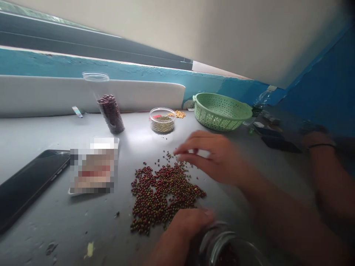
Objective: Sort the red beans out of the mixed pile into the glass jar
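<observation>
A loose spread of mixed dark-red and green beans (163,192) lies on the grey tabletop. Over its far right edge, my right hand (213,155) is closed in a pinch, thumb and forefinger meeting just above a few scattered green beans; anything between the tips is too small to make out. My left hand (185,223) is at the near side of the spread, its fingers curled against a clear jar (219,240) with dark contents. Part of that hand's grip is hidden by the jar, which the bottom edge cuts off.
Behind stand a tall clear cup of dark-red beans (111,112), a round tub of green beans (162,123), yellow kernels (180,114) and a green basket (222,114). Left are a phone (33,181) and a blurred-out packet (93,168). Another person's hand (317,138) is at right.
</observation>
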The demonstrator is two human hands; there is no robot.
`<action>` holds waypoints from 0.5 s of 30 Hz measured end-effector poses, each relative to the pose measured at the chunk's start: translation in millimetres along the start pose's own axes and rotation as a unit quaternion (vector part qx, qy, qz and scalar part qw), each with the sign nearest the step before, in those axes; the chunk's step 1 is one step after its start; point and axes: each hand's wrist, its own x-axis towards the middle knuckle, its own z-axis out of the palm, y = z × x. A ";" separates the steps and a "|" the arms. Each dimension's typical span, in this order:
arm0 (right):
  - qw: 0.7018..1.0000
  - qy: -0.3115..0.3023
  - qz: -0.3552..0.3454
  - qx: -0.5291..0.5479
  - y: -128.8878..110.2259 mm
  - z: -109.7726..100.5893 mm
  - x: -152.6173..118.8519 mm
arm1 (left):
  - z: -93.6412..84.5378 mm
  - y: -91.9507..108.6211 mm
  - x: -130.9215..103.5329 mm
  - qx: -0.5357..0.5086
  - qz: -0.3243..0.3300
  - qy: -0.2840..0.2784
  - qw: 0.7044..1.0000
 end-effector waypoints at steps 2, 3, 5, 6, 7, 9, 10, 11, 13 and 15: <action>0.995 -0.074 -0.057 -0.038 22.9 29.1 25.3 | 2.6 -4.1 -2.2 -0.005 0.004 0.003 1.000; 0.988 -0.119 -0.084 -0.059 32.5 43.2 36.1 | 4.4 -4.3 -5.0 -0.007 0.011 0.010 1.000; 0.970 -0.186 -0.130 -0.087 46.5 66.7 52.7 | 7.8 -1.0 -10.9 -0.010 0.032 0.027 0.999; 0.964 -0.207 -0.142 -0.090 51.1 75.2 58.4 | 9.1 1.8 -12.8 -0.007 0.042 0.033 0.999; 0.959 -0.223 -0.151 -0.091 54.4 81.5 62.7 | 10.0 5.1 -13.3 -0.001 0.048 0.033 0.998; 0.953 -0.245 -0.158 -0.088 58.3 88.7 67.6 | 11.2 10.8 -10.5 0.017 0.052 0.020 0.998; 0.950 -0.253 -0.159 -0.087 59.3 90.4 68.9 | 11.6 12.7 -8.0 0.025 0.054 0.010 0.998; 0.948 -0.262 -0.158 -0.083 59.9 91.5 69.8 | 12.0 13.5 -5.3 0.031 0.058 0.001 0.998; 0.946 -0.277 -0.152 -0.070 60.1 93.1 70.7 | 13.1 12.7 -1.6 0.037 0.066 -0.007 0.997; 0.945 -0.288 -0.144 -0.054 59.6 95.1 71.4 | 14.4 10.4 -1.4 0.036 0.077 -0.005 0.996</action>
